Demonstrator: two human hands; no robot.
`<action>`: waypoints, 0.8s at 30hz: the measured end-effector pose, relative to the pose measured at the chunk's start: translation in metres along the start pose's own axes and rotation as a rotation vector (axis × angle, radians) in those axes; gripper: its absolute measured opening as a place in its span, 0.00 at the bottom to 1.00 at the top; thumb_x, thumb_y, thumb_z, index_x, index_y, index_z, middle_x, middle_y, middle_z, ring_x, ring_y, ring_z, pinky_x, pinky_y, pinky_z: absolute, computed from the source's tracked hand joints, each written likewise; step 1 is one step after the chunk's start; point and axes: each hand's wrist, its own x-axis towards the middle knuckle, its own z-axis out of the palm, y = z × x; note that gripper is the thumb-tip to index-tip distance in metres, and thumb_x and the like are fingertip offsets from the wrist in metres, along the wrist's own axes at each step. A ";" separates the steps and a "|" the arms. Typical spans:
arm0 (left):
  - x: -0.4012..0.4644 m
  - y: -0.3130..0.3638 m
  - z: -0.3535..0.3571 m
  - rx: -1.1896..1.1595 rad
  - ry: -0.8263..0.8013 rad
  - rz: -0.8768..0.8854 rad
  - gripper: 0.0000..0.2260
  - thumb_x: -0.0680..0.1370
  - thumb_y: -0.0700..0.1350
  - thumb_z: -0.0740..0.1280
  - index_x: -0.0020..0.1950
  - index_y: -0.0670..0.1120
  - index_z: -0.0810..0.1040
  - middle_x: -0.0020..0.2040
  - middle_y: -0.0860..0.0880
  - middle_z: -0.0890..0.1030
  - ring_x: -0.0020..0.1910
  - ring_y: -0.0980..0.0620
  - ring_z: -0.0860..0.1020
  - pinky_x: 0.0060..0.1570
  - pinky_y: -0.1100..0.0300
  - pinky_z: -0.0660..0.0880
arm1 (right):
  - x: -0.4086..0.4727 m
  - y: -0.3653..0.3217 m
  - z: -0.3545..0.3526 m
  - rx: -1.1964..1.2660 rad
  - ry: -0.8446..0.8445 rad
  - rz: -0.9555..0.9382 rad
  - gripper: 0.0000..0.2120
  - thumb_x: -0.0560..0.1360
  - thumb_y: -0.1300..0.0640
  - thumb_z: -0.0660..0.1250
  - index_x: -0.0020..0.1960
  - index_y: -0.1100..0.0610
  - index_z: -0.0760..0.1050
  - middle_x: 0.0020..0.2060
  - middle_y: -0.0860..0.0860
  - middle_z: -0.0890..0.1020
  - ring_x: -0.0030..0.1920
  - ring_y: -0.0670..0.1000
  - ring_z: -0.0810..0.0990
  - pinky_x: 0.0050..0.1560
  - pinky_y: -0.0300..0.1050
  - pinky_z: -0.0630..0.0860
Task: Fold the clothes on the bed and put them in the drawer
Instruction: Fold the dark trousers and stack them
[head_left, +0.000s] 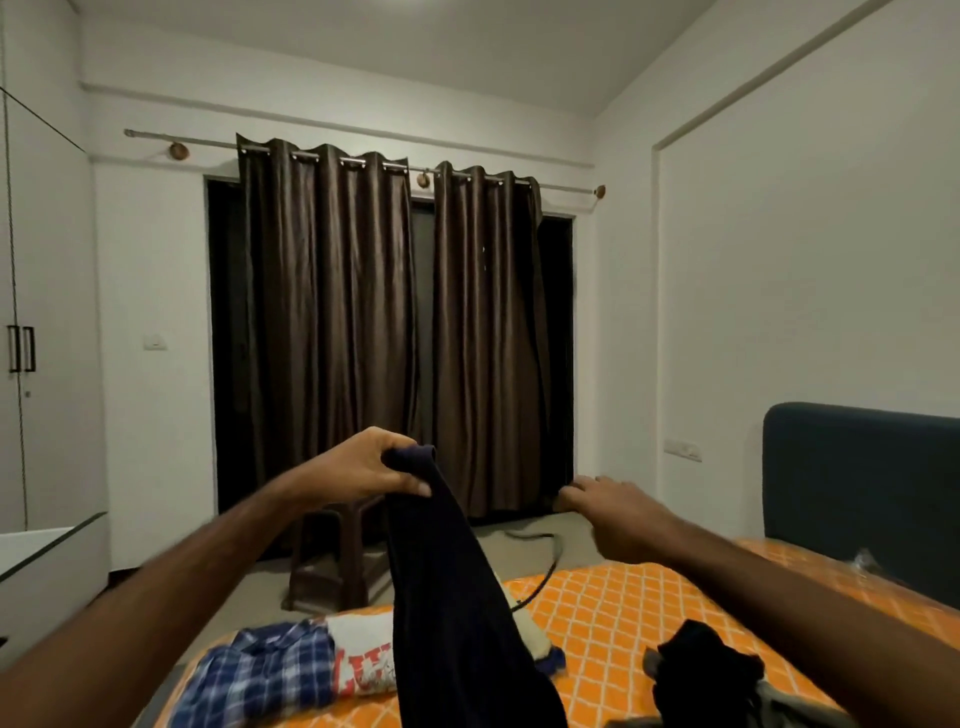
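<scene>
My left hand (363, 465) grips the top edge of a dark navy garment (457, 613) and holds it up in the air; the cloth hangs down to the orange patterned bed (613, 618). My right hand (615, 512) is raised to the right of the garment, fingers relaxed, holding nothing. On the bed lie a blue plaid shirt (260, 670), a white shirt with red letters (363, 654) and a black bundle of clothes (711, 670). No drawer shows in this view.
A brown plastic stool (337, 566) stands on the floor beyond the bed, before dark brown curtains (332, 322). A white wardrobe (36, 312) lines the left wall. The dark blue headboard (857, 483) is at right. A black cable (545, 566) trails onto the bed.
</scene>
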 end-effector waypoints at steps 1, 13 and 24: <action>0.002 -0.004 0.001 -0.024 0.007 0.000 0.10 0.76 0.41 0.72 0.56 0.46 0.81 0.53 0.49 0.84 0.56 0.50 0.82 0.56 0.53 0.80 | 0.001 -0.005 0.002 0.154 0.056 -0.097 0.26 0.77 0.68 0.65 0.70 0.48 0.69 0.64 0.48 0.74 0.64 0.49 0.75 0.63 0.46 0.77; 0.015 -0.021 0.035 -0.470 -0.016 0.100 0.14 0.81 0.37 0.64 0.67 0.40 0.72 0.60 0.37 0.80 0.59 0.41 0.81 0.55 0.50 0.80 | 0.034 -0.068 -0.017 -0.514 0.836 -0.865 0.12 0.80 0.56 0.66 0.63 0.47 0.77 0.68 0.50 0.69 0.65 0.54 0.68 0.63 0.52 0.66; -0.003 -0.051 0.151 -0.362 0.495 -0.056 0.23 0.76 0.58 0.71 0.67 0.55 0.67 0.65 0.59 0.70 0.61 0.59 0.75 0.52 0.65 0.75 | 0.066 -0.071 -0.013 0.006 0.129 -0.172 0.07 0.76 0.59 0.65 0.51 0.49 0.72 0.43 0.48 0.79 0.44 0.54 0.81 0.40 0.50 0.78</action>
